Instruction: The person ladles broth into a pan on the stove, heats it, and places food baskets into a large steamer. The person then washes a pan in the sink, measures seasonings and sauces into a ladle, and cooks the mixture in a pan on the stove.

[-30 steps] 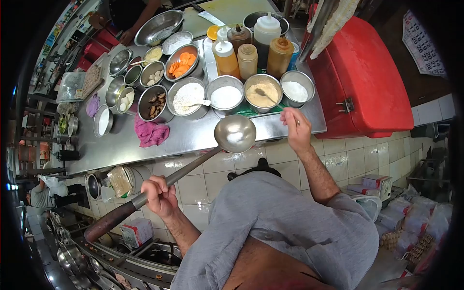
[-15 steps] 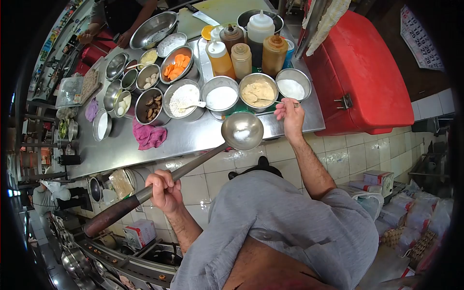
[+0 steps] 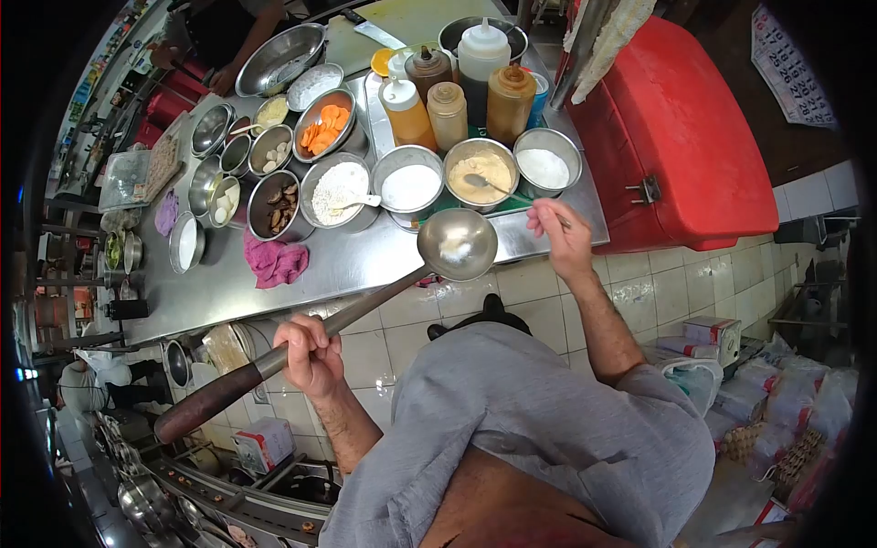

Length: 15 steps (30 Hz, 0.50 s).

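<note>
My left hand (image 3: 311,356) is wrapped around the long handle of a large metal ladle (image 3: 361,310). The ladle's round bowl points up just in front of the table edge, with a small white heap (image 3: 457,251) in it. In the fingers of my right hand (image 3: 559,234) is the handle of a metal spoon (image 3: 478,181). The spoon's tip is over a steel bowl of pale yellow powder (image 3: 489,164). On either side of that bowl stand a bowl of fine white powder (image 3: 411,187) and another bowl of white powder (image 3: 543,169).
Squeeze bottles (image 3: 448,114) stand behind the bowls. Sliced carrots (image 3: 324,131), dark brown pieces (image 3: 283,210) and a white coarse mix (image 3: 340,189) fill bowls further left. A pink cloth (image 3: 274,262) lies at the edge. A red bin (image 3: 676,137) is right; another person (image 3: 228,41) stands across.
My right hand has drawn back toward me, and the spoon has shifted slightly in the yellow powder bowl. A white heap now shows in the ladle. My left hand keeps its hold.
</note>
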Each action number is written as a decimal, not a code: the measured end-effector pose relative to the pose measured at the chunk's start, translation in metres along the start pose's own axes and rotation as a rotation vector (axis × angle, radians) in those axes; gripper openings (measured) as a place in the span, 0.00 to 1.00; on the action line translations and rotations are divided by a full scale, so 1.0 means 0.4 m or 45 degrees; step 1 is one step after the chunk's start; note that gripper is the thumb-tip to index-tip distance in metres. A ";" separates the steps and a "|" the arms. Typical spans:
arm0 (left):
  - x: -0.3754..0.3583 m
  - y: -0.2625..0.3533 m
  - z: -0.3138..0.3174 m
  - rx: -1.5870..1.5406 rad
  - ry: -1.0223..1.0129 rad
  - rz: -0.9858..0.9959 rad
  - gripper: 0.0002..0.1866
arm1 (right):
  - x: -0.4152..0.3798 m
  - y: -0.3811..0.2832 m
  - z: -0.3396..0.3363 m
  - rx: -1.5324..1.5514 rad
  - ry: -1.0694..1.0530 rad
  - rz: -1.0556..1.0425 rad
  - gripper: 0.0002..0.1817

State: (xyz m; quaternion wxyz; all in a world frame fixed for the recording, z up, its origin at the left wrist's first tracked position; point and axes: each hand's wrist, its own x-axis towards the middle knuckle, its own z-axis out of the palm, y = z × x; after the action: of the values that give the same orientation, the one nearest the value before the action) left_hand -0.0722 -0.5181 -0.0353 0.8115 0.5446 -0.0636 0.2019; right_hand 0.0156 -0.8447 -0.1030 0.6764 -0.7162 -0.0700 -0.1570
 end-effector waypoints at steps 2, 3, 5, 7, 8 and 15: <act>-0.004 0.001 0.003 0.006 0.007 -0.001 0.15 | 0.016 0.051 0.025 -0.134 0.028 -0.029 0.12; -0.006 0.003 0.004 0.014 0.015 -0.002 0.15 | 0.024 0.072 0.037 -0.266 0.055 -0.058 0.12; -0.012 0.007 0.000 -0.016 0.038 -0.004 0.14 | 0.031 0.087 0.059 -0.227 0.033 0.067 0.12; -0.018 0.009 -0.003 -0.047 0.060 -0.010 0.13 | 0.035 0.104 0.069 -0.149 0.016 0.185 0.13; -0.021 0.010 -0.004 -0.050 0.079 -0.005 0.13 | 0.036 0.115 0.069 -0.147 0.012 0.187 0.13; -0.027 0.014 -0.004 0.033 0.100 0.015 0.14 | 0.042 0.133 0.058 0.310 0.195 0.401 0.14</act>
State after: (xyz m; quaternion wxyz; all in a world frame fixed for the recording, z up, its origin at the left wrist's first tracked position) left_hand -0.0844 -0.5178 -0.0348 0.8050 0.5464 -0.0321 0.2288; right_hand 0.0508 -0.8277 -0.1488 0.7774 -0.6173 0.0759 -0.0935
